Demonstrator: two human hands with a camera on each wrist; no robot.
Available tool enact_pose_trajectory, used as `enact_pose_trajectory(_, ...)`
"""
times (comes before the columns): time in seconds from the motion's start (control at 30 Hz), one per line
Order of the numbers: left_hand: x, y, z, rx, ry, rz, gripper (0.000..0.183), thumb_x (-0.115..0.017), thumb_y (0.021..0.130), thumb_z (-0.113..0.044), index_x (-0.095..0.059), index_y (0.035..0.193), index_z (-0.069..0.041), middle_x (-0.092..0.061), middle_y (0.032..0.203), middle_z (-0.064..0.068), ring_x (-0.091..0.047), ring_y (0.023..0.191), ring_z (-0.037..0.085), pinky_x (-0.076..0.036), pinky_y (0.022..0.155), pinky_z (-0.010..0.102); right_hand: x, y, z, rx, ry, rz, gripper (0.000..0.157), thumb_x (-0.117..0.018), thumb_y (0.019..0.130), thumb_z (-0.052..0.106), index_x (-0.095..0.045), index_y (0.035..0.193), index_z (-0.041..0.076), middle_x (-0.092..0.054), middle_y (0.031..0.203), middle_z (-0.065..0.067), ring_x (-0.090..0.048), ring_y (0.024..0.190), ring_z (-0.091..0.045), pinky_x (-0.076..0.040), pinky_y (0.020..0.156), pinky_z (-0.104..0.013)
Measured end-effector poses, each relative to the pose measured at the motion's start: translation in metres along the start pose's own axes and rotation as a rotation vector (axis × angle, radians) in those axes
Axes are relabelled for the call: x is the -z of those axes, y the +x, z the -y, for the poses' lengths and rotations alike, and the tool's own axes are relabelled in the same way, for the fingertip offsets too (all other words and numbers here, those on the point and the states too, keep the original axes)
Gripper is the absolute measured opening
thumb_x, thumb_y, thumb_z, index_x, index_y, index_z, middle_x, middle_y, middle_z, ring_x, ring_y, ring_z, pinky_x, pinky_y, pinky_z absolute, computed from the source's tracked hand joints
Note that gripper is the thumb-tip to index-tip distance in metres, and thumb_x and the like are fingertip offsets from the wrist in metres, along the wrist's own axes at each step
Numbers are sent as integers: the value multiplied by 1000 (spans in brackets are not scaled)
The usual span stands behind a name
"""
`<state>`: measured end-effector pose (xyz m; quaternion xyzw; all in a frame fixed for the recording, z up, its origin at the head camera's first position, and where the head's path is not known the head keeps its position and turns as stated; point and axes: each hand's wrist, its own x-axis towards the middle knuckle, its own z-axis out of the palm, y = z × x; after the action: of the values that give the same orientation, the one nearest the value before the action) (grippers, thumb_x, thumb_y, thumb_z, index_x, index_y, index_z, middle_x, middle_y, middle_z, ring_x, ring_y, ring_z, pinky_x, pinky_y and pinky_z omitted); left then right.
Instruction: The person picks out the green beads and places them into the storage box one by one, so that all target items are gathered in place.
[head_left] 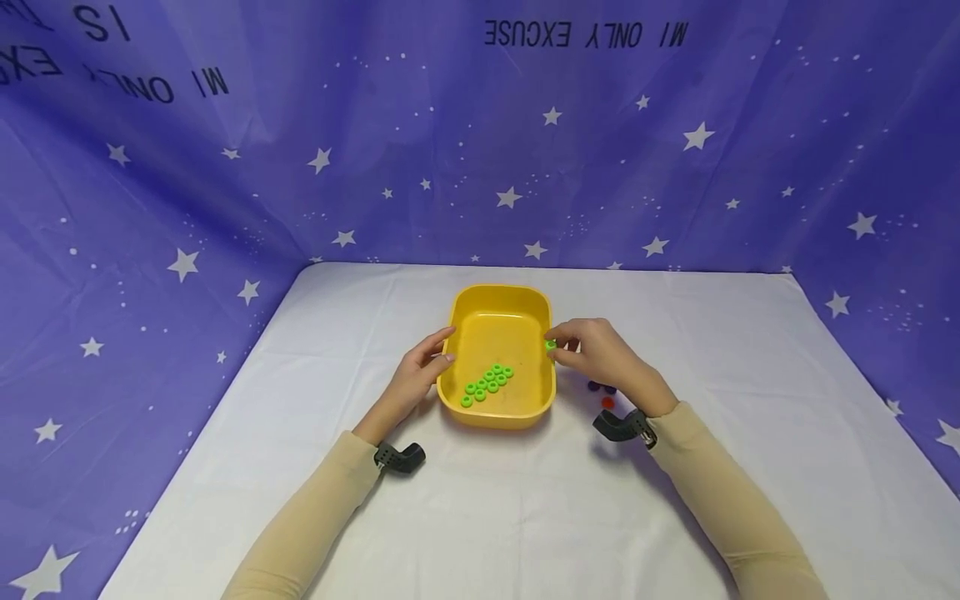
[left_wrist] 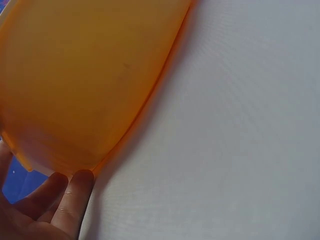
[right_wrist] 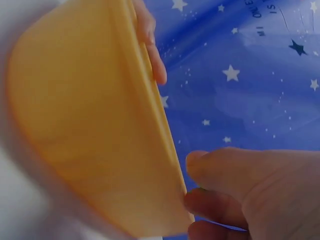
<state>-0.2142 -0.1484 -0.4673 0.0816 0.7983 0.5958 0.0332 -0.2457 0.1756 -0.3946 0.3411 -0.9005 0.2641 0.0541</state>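
Note:
A yellow plastic tub [head_left: 497,408] stands on the white-covered table, holding several small green rings [head_left: 492,386] toward its near left part. The left hand [head_left: 422,364] grips the tub's left rim, its thumb over the edge. In the left wrist view, fingertips [left_wrist: 80,180] lie against the tub's outer wall. At the right rim, the right hand [head_left: 596,346] pinches one green ring [head_left: 551,344] between thumb and fingers. From the right wrist view, the right hand [right_wrist: 240,185] is beside the rim, and the ring is mostly hidden by the fingers.
Below the right forearm lie a few dark purple pieces [head_left: 594,386] and a red piece [head_left: 607,403], partly covered by the hand and wrist. Black wrist-worn cameras are on both arms. A purple star-patterned cloth [head_left: 450,167] hangs behind and beside the white table [head_left: 480,517].

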Motion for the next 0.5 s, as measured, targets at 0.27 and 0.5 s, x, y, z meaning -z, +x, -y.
enact_pose_trajectory(0.27, 1, 1, 0, -5, -8, -6, 53, -56, 103, -27, -45, 154, -27, -50, 153, 16, -58, 127, 34, -50, 89, 30, -10, 21, 21, 25, 4, -11, 25, -77, 89, 12, -76, 112, 1, -75, 91, -8, -64, 81, -19, -57, 75, -38)
enact_pose_trajectory(0.5, -1, -1, -4, 6, -8, 2, 55, -55, 103, -23, -42, 157, -21, -46, 156, 20, -55, 132, 38, -49, 105, 46, -23, 35, 31, 24, 30, 41, 25, -75, 90, 12, -76, 113, 1, -76, 93, -7, -65, 83, -19, -57, 78, -34)
